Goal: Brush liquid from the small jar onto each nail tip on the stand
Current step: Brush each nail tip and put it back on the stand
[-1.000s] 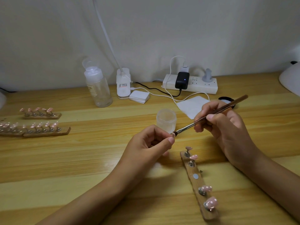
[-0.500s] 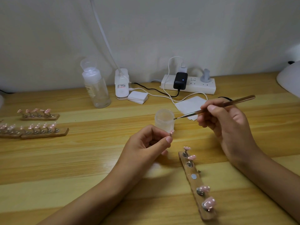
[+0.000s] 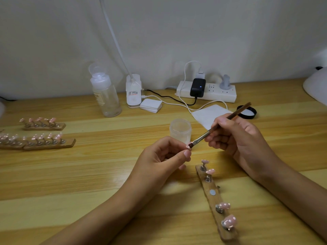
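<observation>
One nail tip [image 3: 188,146] is off the stand, pinched between thumb and fingers of the left hand [image 3: 165,156], just in front of the small jar [image 3: 180,130]. Brush [image 3: 217,127] bristles touch the tip; right hand [image 3: 242,138] pinches the handle pen-style, to the right of the jar. Jar is uncapped and upright on the counter [image 3: 88,174].

Stand [image 3: 215,200] lies in front of the jar, toward the person: four pink tips [image 3: 224,206] seated, one bare disc [image 3: 212,192] mid-row, presumably the held tip's seat.

Left of the jar: two more loaded stands [image 3: 44,140]. Behind it: clear bottle [image 3: 106,96], pad stack [image 3: 151,105], power strip [image 3: 207,91], white wipe [image 3: 207,114], black lid [image 3: 247,112].

Risks, as judged:
- Pinch is small; brush pressure could flip the tip out of the fingers.
- Overloaded bristles could flood liquid onto the fingertips.
- Right forearm passes close by the stand; a drop could knock seated tips.
- Jar sits near both hands; a nudge could tip it.
</observation>
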`<state>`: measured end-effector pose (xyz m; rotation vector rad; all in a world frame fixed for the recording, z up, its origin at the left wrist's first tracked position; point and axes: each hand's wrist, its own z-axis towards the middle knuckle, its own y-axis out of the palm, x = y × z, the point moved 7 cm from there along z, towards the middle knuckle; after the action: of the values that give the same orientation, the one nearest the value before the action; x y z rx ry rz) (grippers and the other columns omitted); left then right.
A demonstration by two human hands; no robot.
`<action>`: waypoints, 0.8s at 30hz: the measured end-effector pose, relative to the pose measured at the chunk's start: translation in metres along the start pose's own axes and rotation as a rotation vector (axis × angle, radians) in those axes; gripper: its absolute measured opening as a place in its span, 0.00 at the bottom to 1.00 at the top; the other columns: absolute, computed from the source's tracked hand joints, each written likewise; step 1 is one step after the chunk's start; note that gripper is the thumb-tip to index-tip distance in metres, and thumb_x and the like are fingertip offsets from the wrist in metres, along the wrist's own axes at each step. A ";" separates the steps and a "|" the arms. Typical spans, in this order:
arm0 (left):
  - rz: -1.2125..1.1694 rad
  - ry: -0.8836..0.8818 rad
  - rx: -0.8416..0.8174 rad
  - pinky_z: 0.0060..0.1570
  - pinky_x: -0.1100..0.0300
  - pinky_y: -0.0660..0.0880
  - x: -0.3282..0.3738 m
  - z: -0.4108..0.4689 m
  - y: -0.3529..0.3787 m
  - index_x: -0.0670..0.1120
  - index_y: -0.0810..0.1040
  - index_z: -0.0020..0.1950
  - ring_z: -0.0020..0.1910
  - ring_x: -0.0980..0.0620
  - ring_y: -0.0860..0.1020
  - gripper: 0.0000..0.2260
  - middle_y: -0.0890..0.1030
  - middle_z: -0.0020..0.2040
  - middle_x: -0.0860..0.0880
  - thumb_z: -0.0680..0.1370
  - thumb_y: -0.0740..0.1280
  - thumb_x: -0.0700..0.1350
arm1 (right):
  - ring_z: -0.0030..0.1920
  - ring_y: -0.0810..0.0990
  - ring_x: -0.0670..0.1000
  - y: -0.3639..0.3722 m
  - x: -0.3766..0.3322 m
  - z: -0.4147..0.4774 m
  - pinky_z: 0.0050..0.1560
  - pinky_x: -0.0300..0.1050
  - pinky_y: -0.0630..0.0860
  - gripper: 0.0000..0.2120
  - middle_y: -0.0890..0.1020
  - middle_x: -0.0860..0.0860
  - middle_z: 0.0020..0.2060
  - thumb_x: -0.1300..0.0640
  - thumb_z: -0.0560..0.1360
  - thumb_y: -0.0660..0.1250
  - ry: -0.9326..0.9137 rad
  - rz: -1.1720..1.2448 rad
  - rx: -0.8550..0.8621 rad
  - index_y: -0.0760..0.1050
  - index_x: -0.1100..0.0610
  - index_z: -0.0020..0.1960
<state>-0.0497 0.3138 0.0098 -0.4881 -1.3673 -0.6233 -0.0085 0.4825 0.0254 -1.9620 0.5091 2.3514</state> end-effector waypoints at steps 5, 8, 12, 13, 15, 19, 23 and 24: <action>0.013 -0.001 -0.010 0.39 0.67 0.75 0.000 0.000 0.000 0.49 0.82 0.42 0.35 0.59 0.78 0.01 0.83 0.38 0.52 0.72 0.72 0.44 | 0.32 0.83 0.49 -0.004 0.001 0.000 0.35 0.38 0.79 0.09 0.85 0.56 0.32 0.51 0.73 0.66 -0.002 -0.024 0.046 0.78 0.56 0.41; 0.035 -0.009 -0.011 0.39 0.66 0.75 -0.001 -0.001 0.000 0.50 0.81 0.42 0.35 0.58 0.78 0.01 0.83 0.37 0.52 0.73 0.71 0.44 | 0.31 0.82 0.48 -0.011 0.002 0.002 0.33 0.37 0.78 0.11 0.84 0.55 0.31 0.57 0.78 0.63 -0.006 -0.031 0.114 0.79 0.55 0.39; 0.008 -0.018 0.001 0.39 0.66 0.76 -0.002 -0.001 0.000 0.48 0.81 0.41 0.35 0.58 0.79 0.01 0.83 0.37 0.51 0.73 0.71 0.43 | 0.32 0.82 0.48 -0.010 -0.004 0.000 0.34 0.38 0.78 0.14 0.84 0.54 0.30 0.56 0.77 0.63 -0.030 0.024 0.096 0.81 0.51 0.36; 0.005 -0.020 0.002 0.39 0.66 0.76 -0.002 -0.001 -0.001 0.48 0.81 0.41 0.36 0.58 0.79 0.01 0.83 0.37 0.51 0.73 0.71 0.43 | 0.32 0.82 0.48 -0.007 -0.005 0.000 0.34 0.38 0.78 0.11 0.83 0.54 0.31 0.55 0.76 0.64 -0.037 0.033 0.069 0.80 0.52 0.37; 0.006 -0.020 -0.003 0.38 0.66 0.76 -0.002 -0.001 -0.001 0.49 0.81 0.41 0.36 0.58 0.79 0.01 0.83 0.36 0.52 0.73 0.71 0.43 | 0.32 0.82 0.49 -0.002 -0.004 -0.001 0.34 0.39 0.78 0.08 0.83 0.54 0.31 0.55 0.75 0.65 -0.042 0.032 0.016 0.78 0.56 0.40; -0.004 -0.017 -0.005 0.37 0.67 0.76 0.000 -0.002 0.001 0.49 0.81 0.39 0.37 0.57 0.81 0.04 0.83 0.37 0.51 0.73 0.70 0.41 | 0.33 0.82 0.50 0.000 -0.002 -0.002 0.35 0.38 0.78 0.10 0.84 0.55 0.32 0.52 0.74 0.66 -0.029 -0.008 0.011 0.75 0.59 0.44; 0.000 -0.011 -0.001 0.36 0.67 0.76 0.003 -0.002 0.001 0.51 0.81 0.38 0.38 0.57 0.81 0.07 0.83 0.36 0.52 0.74 0.70 0.39 | 0.31 0.82 0.49 -0.006 -0.001 0.000 0.33 0.37 0.77 0.07 0.84 0.56 0.31 0.57 0.77 0.64 -0.045 -0.067 0.097 0.76 0.59 0.43; 0.005 -0.009 -0.003 0.36 0.67 0.76 0.004 -0.002 0.001 0.51 0.81 0.38 0.37 0.57 0.81 0.09 0.83 0.35 0.52 0.75 0.70 0.38 | 0.31 0.82 0.49 -0.008 -0.001 0.000 0.33 0.37 0.77 0.07 0.84 0.56 0.31 0.58 0.78 0.62 -0.051 -0.067 0.115 0.76 0.58 0.42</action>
<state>-0.0468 0.3126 0.0131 -0.4974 -1.3736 -0.6194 -0.0064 0.4899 0.0250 -1.8353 0.5536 2.2719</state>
